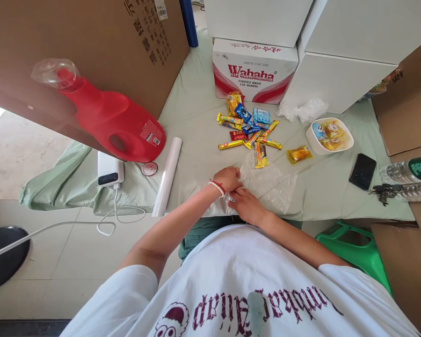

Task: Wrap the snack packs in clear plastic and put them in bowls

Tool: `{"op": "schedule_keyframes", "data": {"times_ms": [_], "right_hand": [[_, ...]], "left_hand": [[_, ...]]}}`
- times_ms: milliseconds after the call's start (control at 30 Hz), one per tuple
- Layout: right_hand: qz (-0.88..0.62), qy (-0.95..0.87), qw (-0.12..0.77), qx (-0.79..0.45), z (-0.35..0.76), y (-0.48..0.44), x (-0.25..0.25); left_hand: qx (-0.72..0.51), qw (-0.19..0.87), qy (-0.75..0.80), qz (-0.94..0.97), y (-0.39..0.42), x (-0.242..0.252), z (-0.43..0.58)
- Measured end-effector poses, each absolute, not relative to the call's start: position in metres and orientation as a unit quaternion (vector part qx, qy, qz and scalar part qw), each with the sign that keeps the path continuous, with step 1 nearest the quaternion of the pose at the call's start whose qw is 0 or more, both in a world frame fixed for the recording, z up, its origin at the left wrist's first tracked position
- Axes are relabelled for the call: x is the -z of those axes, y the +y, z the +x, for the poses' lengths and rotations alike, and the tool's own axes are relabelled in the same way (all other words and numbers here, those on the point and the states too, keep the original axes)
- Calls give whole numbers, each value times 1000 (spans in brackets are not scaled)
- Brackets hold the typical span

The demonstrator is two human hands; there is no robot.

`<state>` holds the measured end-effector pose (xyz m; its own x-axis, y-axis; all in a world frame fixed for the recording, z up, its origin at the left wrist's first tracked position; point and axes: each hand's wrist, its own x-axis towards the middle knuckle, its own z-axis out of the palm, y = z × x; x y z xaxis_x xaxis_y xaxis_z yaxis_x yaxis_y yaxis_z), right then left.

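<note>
– Head view: grip?
– Left hand and right hand meet, bunched narrow; cannot tell what's pinched.
– Clear film?
– On the cloth, just rightward, right hand nearer; long axis unclear. Wrapped snacks beyond.

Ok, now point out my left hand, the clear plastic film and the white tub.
Left hand (226, 179): head view, on the back of the hand.
Clear plastic film (272, 183): head view, on its crinkled middle.
White tub (314, 145): head view, on its outer wall.
</note>
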<state>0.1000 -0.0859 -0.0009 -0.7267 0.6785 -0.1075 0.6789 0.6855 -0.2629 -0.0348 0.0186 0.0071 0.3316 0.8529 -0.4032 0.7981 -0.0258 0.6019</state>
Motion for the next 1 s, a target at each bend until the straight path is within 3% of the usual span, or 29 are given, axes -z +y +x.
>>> {"op": "schedule_keyframes", "data": {"times_ms": [133,367,500,633,900,1000], "right_hand": [[376,910,-45,170,105,-88,6],[350,872,-215,266,136,-103,19],[369,832,-270,314,142,-106,23],[356,860,-227,286,133,-94,22],[322,920,-97,202,124,-86,26],[317,923,-79,205,124,-88,25]], "left_hand": [[-69,415,582,696,16,4,-46],[-224,490,612,578,-15,20,-88],[-271,513,634,512,-35,26,-101],[-276,479,655,515,-44,22,-106],[-169,294,762,552,-50,8,-148],[-221,223,744,590,-52,-15,-144]]}}
